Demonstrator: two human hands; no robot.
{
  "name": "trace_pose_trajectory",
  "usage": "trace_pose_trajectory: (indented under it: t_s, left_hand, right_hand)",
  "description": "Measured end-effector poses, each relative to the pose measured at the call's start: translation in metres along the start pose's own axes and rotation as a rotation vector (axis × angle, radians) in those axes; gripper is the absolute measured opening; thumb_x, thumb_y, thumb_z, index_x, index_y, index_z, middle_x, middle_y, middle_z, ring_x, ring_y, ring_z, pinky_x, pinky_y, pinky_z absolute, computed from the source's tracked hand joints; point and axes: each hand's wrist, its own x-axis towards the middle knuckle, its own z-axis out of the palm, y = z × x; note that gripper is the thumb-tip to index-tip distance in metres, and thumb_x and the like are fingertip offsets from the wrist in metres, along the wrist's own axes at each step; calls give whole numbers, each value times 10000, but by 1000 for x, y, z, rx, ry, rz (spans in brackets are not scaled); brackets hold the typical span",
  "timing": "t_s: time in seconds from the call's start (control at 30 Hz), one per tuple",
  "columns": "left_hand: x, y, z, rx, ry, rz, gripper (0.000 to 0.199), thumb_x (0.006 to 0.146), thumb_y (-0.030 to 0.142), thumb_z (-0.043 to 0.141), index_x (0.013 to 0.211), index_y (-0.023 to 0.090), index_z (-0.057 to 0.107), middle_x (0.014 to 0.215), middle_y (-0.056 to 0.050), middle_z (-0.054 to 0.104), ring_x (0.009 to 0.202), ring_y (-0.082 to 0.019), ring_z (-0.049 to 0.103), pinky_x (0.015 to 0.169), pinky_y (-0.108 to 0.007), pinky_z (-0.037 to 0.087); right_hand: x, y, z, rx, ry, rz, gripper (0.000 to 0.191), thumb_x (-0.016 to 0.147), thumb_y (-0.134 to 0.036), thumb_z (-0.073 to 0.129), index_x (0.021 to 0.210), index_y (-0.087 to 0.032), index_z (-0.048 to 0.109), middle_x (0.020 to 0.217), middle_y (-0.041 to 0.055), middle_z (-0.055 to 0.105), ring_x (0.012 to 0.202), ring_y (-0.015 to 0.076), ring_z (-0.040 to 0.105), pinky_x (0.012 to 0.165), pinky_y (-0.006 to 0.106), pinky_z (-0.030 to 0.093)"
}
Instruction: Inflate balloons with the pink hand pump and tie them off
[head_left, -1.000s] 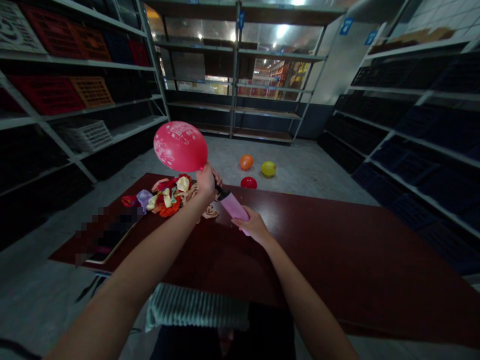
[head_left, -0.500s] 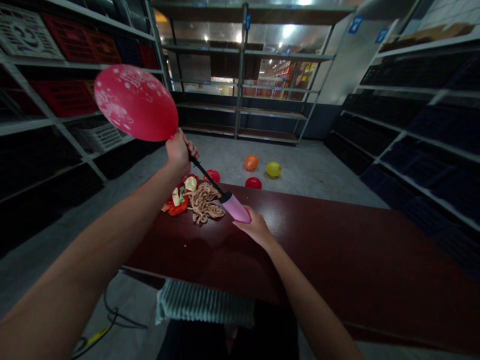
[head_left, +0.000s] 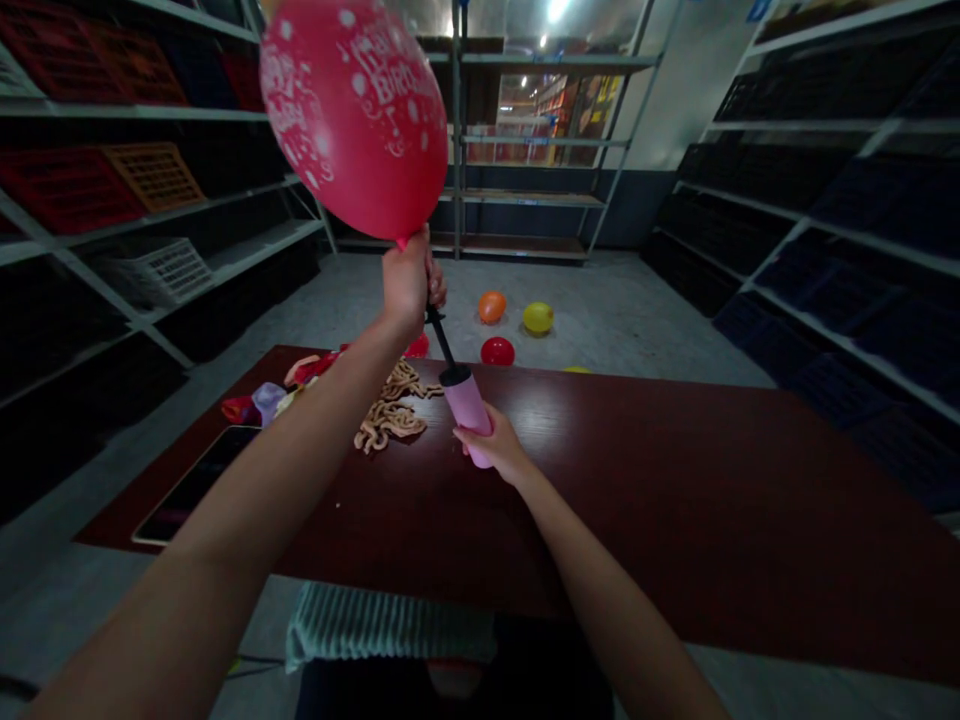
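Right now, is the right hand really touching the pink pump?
Touching. The head view shows the right hand gripping the lower part of the pink pump, its thumb lying across the barrel.

The camera sits on the person's head and looks forward and down, over both arms to the table (head_left: 637,500). The table is close, and the tall shelves (head_left: 532,195) are far back. There is just one view, so it shares nothing with another.
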Motion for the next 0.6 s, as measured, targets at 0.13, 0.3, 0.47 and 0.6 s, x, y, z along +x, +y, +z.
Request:
trace_pose_trajectory:
  t_s: [0.13,0.3,0.47,0.6]
  left_hand:
    - [-18,-45,-4,23,-19,-107,589,1070,469,592,602,239,318,405,66,304,296,-88,268,353,-245,212]
    - [-34,-70,-21,-35,27,-157,559,1076,475,572,629,234,338,413,71,319,297,-90,292,352,-231,254]
    - [-36,-63,-44,-117,128,-204,495,1122,344,428,652,231,321,412,68,305,291,-99,285,355,-230,239]
    - [-39,-55,-62,-176,208,-200,489,1107,358,485,666,239,311,432,79,303,295,-103,281,353,-229,239]
  right_hand:
    - [0,-1,0,47,10,17,470,691,-477,917,999,-272,628,708,-56,662,515,121,593,481,264,491]
    - [1,1,-4,41,-6,24,453,688,-500,934,926,-267,627,683,-48,657,494,126,595,454,269,491]
    - [3,1,-4,-69,-8,56,467,689,-461,921,1011,-230,673,676,-42,682,512,129,612,465,252,493]
    - [1,-3,-2,-221,-18,37,470,740,-416,879,1105,-184,696,704,-42,689,522,119,612,472,233,481]
